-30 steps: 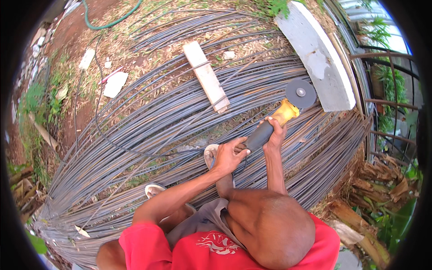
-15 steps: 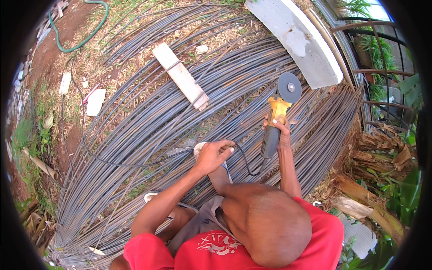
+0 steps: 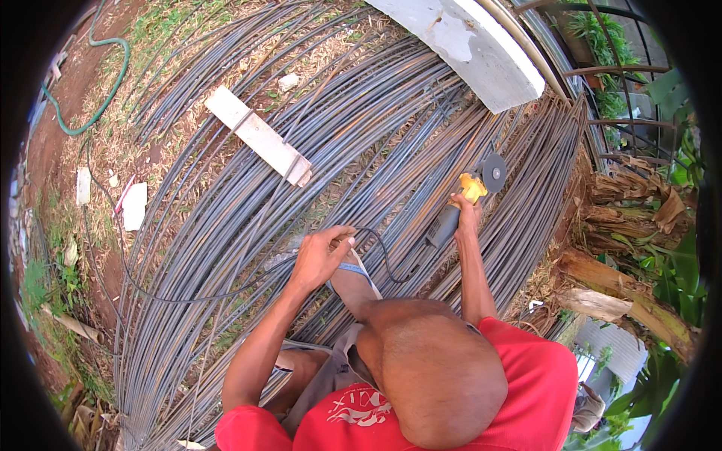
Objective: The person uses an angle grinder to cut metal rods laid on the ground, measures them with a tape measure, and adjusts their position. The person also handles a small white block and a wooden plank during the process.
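Observation:
My right hand [image 3: 466, 214] grips an angle grinder with a yellow gear housing [image 3: 472, 188], a dark grey body [image 3: 443, 225] and a dark cutting disc [image 3: 494, 174], held over long steel bars [image 3: 376, 165]. My left hand [image 3: 323, 255], to the left of the grinder, is closed with fingertips pinched on the grinder's black cable [image 3: 387, 267], which curves away across the bars. Just below the left hand show my leg and a sandal with a blue strap [image 3: 353, 270].
A pale plank [image 3: 256, 135] lies on the bars. A grey slab [image 3: 470, 49] sits at the top right beside a rusty metal frame [image 3: 617, 120]. A green hose [image 3: 109, 98] lies at upper left. Dry plant trunks [image 3: 624, 286] line the right side.
My left hand has left the grinder's rear end for its cable. The grinder, now in the right hand alone, moved down with its disc turned. The view has shifted.

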Motion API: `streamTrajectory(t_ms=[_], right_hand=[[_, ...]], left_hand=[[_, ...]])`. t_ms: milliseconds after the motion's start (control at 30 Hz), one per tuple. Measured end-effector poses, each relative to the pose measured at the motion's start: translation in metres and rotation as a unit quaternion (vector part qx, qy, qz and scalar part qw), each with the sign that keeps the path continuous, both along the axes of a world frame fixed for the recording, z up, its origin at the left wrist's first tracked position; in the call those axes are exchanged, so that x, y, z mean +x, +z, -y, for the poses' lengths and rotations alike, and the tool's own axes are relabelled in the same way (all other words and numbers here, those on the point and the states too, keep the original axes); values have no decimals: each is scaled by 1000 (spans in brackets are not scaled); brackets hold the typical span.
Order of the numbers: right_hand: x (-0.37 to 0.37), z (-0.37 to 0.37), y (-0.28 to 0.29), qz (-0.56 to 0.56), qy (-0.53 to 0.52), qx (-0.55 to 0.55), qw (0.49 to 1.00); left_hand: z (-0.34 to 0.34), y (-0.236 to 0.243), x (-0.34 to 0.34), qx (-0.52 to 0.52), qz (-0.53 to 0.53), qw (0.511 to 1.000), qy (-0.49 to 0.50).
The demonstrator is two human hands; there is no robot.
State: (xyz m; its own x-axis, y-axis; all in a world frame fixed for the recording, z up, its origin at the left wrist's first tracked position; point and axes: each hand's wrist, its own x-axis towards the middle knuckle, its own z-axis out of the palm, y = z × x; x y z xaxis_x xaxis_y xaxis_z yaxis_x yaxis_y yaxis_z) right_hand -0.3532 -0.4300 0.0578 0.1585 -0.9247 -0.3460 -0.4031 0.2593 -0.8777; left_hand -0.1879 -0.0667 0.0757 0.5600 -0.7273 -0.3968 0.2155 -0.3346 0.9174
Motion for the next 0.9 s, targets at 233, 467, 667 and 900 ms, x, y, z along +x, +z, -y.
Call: streamTrajectory(t_ms=[233,467,667,900], right_hand=[[-31,42,-21,-101,-8,-99,990],[-35,44,-53,-156,-1,-146,977],[-56,62,-70,-163,-11,-133,978],[-58,59,-76,-129,21,-116,985]], left_hand=[[3,0,5,25,1,1000,-18],[4,3,13,47,26,997,-48],[5,4,20,48,49,996,-56],[10,10,30,26,94,994,-56]])
